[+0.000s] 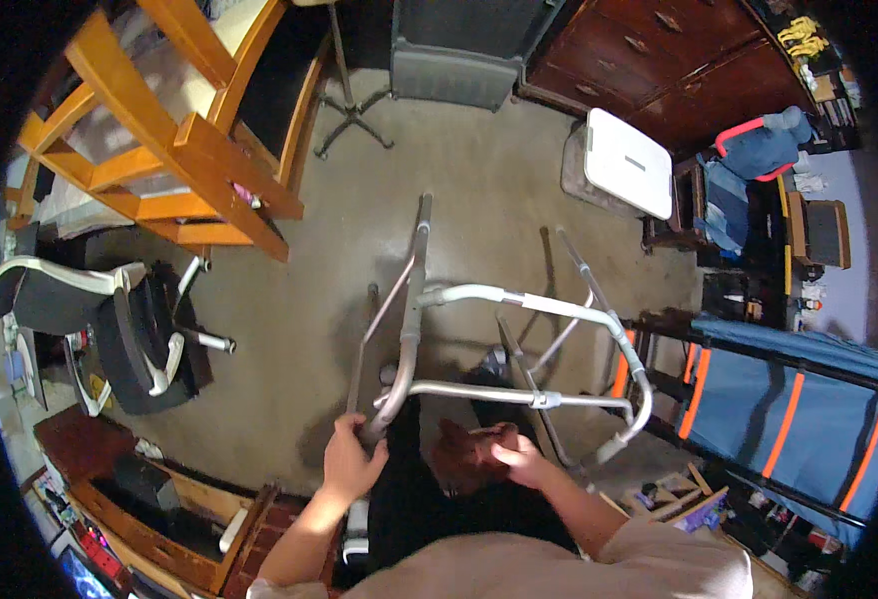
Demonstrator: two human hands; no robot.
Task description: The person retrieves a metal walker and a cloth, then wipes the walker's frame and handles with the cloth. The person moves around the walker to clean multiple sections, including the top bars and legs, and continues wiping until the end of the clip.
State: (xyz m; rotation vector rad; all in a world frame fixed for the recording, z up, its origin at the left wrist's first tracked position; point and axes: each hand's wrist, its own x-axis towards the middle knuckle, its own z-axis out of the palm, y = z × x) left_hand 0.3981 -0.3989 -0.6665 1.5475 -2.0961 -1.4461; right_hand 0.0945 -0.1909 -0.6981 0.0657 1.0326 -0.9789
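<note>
A metal walking frame (484,397) stands on the floor in front of me, its tubes grey and silver. At its near left corner, my left hand (353,457) is closed around the tube, thumb on the near side. My right hand (518,457) grips a reddish-brown cloth (465,457) that hangs over my dark-clothed lap, inside or beside the frame's near side. The frame's upper bar curves across beyond both hands.
An office chair (139,329) and a wooden bunk ladder (184,165) stand on the left. A white-lidded box (628,163) is at the upper right, near a dark wooden dresser (649,67). A blue folding bed or rack (776,412) with orange straps lies right.
</note>
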